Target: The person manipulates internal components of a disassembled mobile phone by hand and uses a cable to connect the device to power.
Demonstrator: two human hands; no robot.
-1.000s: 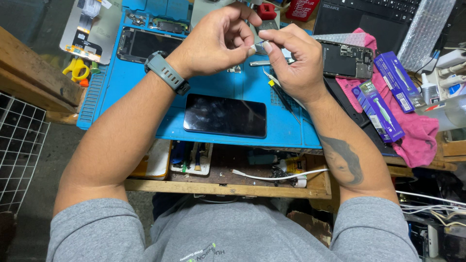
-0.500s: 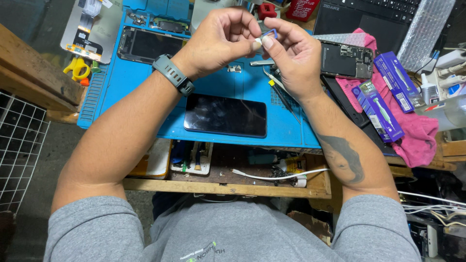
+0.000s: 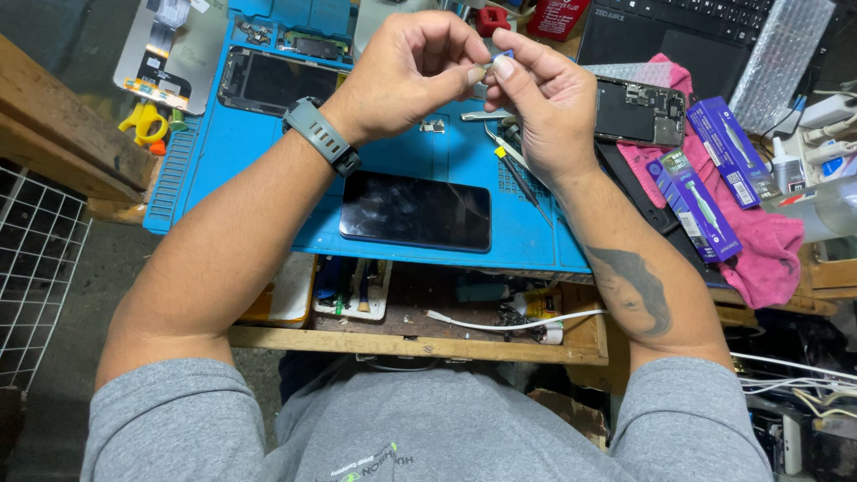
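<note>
My left hand [image 3: 406,76] and my right hand [image 3: 544,98] meet fingertip to fingertip above a blue work mat [image 3: 268,152]. Between their thumbs and forefingers they pinch a tiny part [image 3: 500,59], partly blue and mostly hidden by the fingers. A grey watch [image 3: 321,136] sits on my left wrist. Below the hands a black phone [image 3: 415,211] lies screen up on the mat. A thin tool with a yellow tip [image 3: 516,176] lies under my right hand.
An opened phone body [image 3: 268,82] lies at the mat's back left, another [image 3: 641,111] on a pink cloth [image 3: 768,241] to the right. Two blue tool packs [image 3: 705,187] rest on the cloth. An open wooden drawer [image 3: 428,344] holds cables. A keyboard [image 3: 687,13] is behind.
Both hands have lifted slightly and moved closer together, still working the tiny part between the fingertips. Nothing else on the mat has moved.
</note>
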